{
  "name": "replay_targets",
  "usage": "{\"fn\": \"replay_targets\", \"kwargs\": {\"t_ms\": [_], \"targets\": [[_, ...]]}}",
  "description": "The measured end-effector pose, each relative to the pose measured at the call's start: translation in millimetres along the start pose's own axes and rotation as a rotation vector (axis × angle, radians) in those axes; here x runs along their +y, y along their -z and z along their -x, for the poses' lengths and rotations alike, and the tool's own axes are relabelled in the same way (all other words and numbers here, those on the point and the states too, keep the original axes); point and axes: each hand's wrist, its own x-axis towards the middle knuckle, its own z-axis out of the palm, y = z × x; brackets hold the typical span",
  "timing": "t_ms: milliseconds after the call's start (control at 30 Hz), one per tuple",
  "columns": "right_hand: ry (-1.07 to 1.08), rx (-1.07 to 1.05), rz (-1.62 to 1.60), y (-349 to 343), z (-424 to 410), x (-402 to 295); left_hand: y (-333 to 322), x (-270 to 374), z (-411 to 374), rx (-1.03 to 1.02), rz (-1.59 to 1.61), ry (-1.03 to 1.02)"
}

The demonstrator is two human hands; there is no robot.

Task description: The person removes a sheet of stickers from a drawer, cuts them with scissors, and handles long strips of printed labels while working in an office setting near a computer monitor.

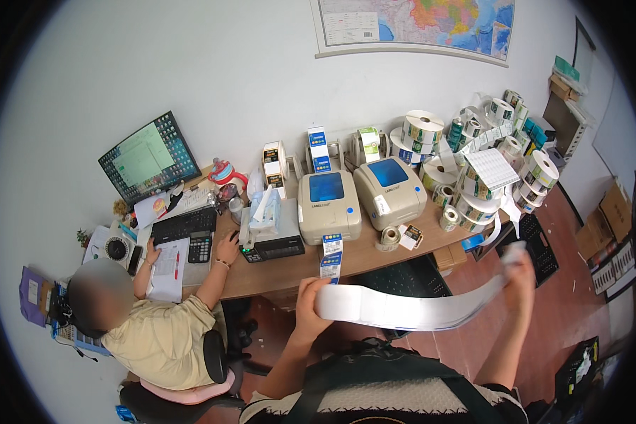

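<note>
A long strip of labels (pixel 403 310), its white back facing up, sags between my two hands. My left hand (pixel 310 310) grips one end, just below printed labels (pixel 330 259) that hang from the front of a beige label printer (pixel 329 212). My right hand (pixel 518 281) holds the other end, bunched and slightly blurred, out over the floor. Beside the first printer stands a second beige label printer (pixel 395 199). A small label roll (pixel 389 239) and some loose labels (pixel 411 236) lie in front of it on the wooden desk (pixel 281 270).
Many label rolls (pixel 477 204) are stacked at the desk's right end. A seated co-worker (pixel 164 339) is at the left by a keyboard (pixel 184 225) and monitor (pixel 149 157). Black plastic crates (pixel 532 249) and cardboard boxes (pixel 607 222) stand on the floor at the right.
</note>
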Motion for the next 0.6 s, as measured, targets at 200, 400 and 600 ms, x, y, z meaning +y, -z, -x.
{"fn": "replay_targets", "kwargs": {"t_ms": [200,400,600], "targets": [[0.157,-0.728,0.300,-155.7,45.9,18.6,-21.5,38.8,-9.8,-0.310,-0.110,-0.200],[-0.331,-0.854,0.066,-191.1,63.5,39.6,-32.9,44.5,-4.0,-0.374,-0.222,-0.309],[-0.432,-0.866,-0.162,-184.0,63.9,37.3,-22.3,37.2,3.3,-0.399,-0.211,-0.176]]}}
